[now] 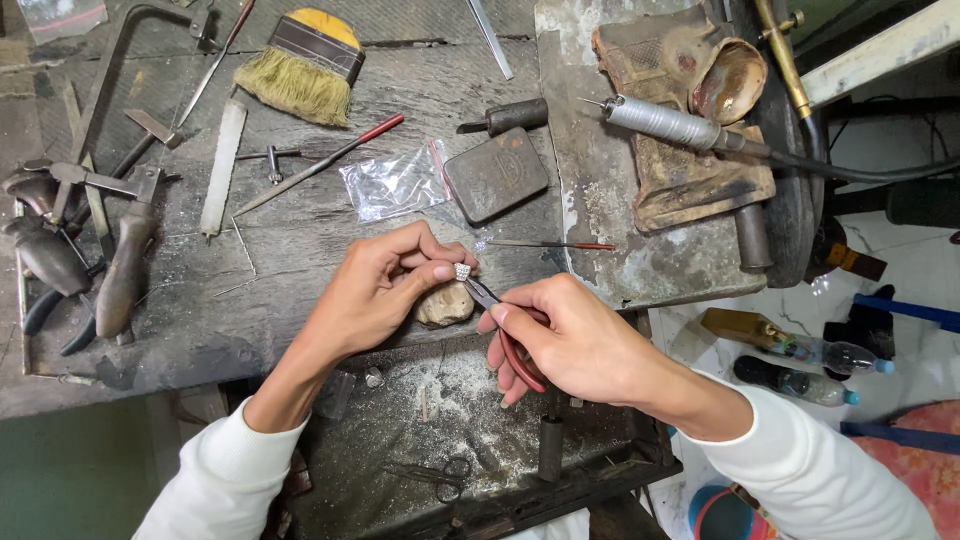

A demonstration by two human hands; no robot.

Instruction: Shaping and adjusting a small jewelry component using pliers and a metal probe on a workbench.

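At the far left of the worn wooden bench (250,300), a cluster of wooden-handled tools (60,250) is laid out, with a jeweller's saw frame (120,50) above them. Further right, a flat brush (300,70) with pale bristles is seen near the top edge, and a red-tipped needle file (320,165) lies slantwise below it. A crumpled clear plastic bag (395,182) is set just beside a dark flat tin (496,172).

The left hand (385,285) is held over the bench edge, its fingers (435,270) pinched on a small silver-coloured ring (462,271), just above a rounded pale lump (444,303) on the bench. The ring is met by the tip of red-handled pliers (505,335), whose handles are clenched in the right hand (575,335). Below both hands, a dusty tray (440,400) with small scissors (435,472) is visible.

To the right, a rotary handpiece (665,123) is rested on a stained leather pad (690,180). Plastic bottles (800,370) lie on the floor.
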